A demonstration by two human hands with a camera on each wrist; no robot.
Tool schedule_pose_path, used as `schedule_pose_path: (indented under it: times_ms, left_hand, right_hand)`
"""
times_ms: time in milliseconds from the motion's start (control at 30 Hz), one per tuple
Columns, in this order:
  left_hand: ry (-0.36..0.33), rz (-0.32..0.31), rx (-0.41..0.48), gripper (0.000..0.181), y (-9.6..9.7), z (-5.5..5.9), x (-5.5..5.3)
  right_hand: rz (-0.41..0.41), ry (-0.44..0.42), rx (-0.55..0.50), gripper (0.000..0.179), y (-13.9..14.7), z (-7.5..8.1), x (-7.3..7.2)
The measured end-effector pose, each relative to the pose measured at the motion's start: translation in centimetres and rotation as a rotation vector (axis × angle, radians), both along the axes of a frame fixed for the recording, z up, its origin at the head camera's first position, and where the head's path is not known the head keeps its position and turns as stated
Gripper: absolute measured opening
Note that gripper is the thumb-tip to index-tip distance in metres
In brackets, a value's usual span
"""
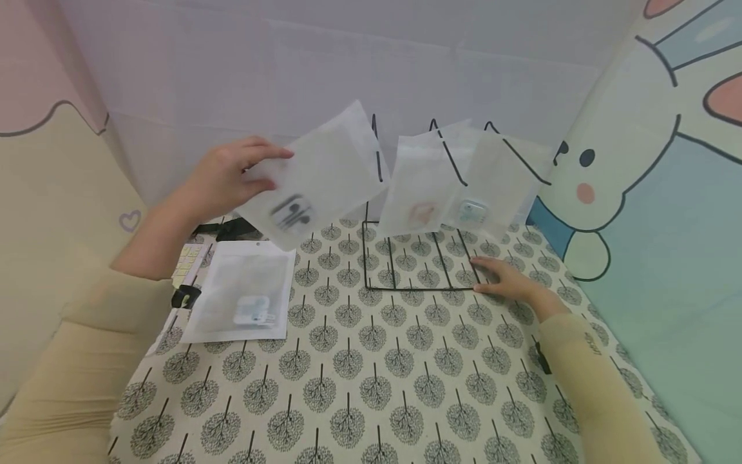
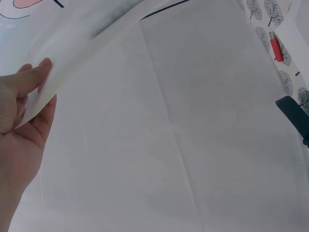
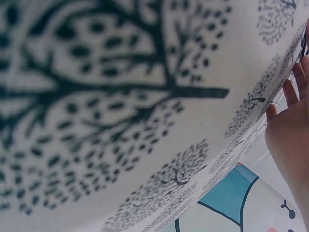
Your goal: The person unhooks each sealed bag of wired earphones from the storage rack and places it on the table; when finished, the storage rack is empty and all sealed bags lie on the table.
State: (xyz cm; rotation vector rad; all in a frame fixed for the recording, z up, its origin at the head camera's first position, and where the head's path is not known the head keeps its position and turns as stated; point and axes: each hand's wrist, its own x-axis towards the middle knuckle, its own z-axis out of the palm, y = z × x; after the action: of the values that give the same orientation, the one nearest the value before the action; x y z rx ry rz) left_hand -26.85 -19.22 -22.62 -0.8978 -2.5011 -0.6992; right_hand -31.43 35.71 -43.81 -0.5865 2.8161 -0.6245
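My left hand pinches a white translucent pouch by its left edge; dark earphones show through its lower part. The pouch hangs tilted, its right end at the leftmost hook of a black wire rack. Whether the hook passes through the pouch I cannot tell. Two similar pouches hang on the other hooks: one showing something orange-pink, one a pale blue item. At the rack base's right side, my right hand rests on the cloth, fingertips touching the wire. In the left wrist view, thumb and fingers grip the pouch's edge.
Another white pouch with a pale blue item inside lies flat at the left. Beside it are a black strap and a pale yellow gridded object. A tree-print cloth covers the table; hanging sheets enclose it.
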Motion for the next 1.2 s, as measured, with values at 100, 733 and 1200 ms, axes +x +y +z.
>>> schedule_pose_path:
  times_ms: [100, 733, 1200]
  left_hand:
    - [-0.008, -0.005, 0.007, 0.051, -0.2, 0.2, 0.4]
    - [-0.055, -0.081, 0.010, 0.055, -1.3, 0.4, 1.9]
    - [-0.135, -0.246, 0.190, 0.056, -1.5, -1.0, 3.9]
  right_hand:
    - [0.013, 0.001, -0.010, 0.076, -0.1, 0.0, 0.0]
    - [-0.004, -0.003, 0.010, 0.077, 0.0, 0.0, 0.3]
    - [-0.012, -0.008, 0.014, 0.078, -0.2, -0.1, 0.1]
